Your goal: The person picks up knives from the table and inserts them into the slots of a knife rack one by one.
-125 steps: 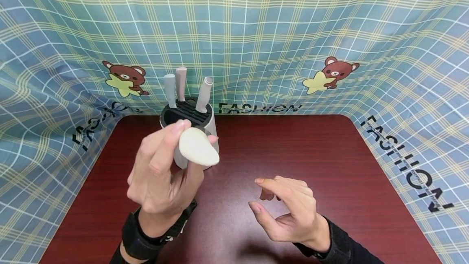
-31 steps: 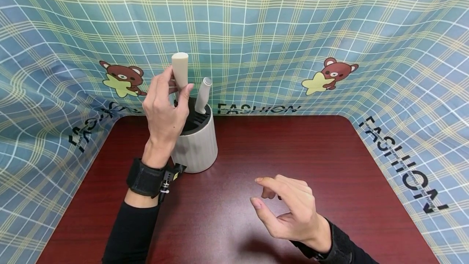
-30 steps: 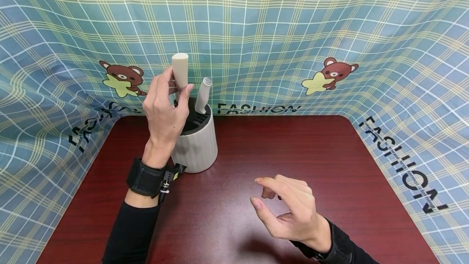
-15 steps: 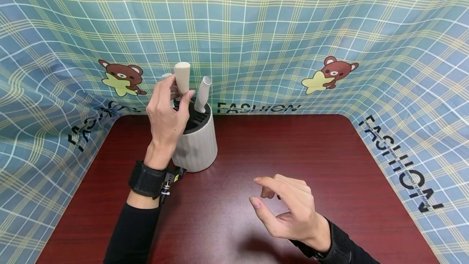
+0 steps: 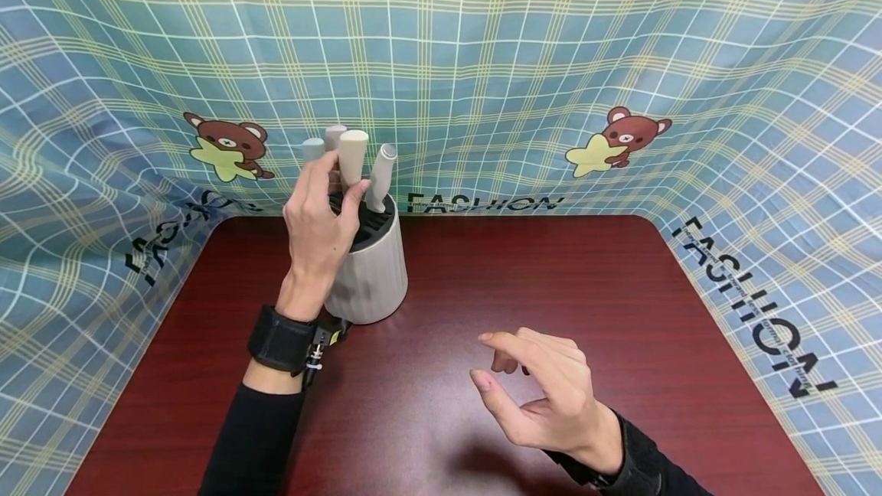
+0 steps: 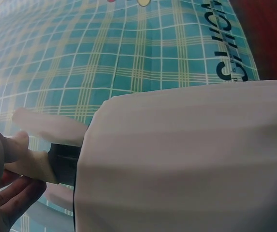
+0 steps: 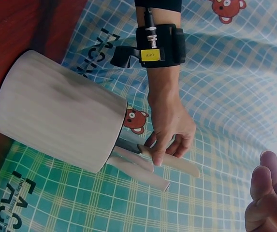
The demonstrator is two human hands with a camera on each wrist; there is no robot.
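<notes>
My left hand (image 5: 318,224) pinches the cream handle (image 5: 353,155) of a knife between thumb and fingers. Below that handle, a short stretch of dark blade (image 7: 128,145) shows in the right wrist view; the rest is hidden inside a white ribbed knife block (image 5: 372,282). Three other handles stick up from the block's black top: a light blue handle (image 5: 312,148), a pinkish handle (image 5: 334,135) and a pale grey handle (image 5: 382,178). Over the table at the right, my right hand (image 5: 551,396) hovers with loosely bent fingers, holding nothing.
The dark red table (image 5: 524,274) extends right of the block and toward me. A blue plaid cloth (image 5: 482,83) with printed bears and lettering hangs behind the table and along both sides. Black camera straps sit on both wrists.
The knife, first held up in front of the block, has come over its top and sunk lower, its blade sliding into it. My left hand moved down with it; the right stayed put.
</notes>
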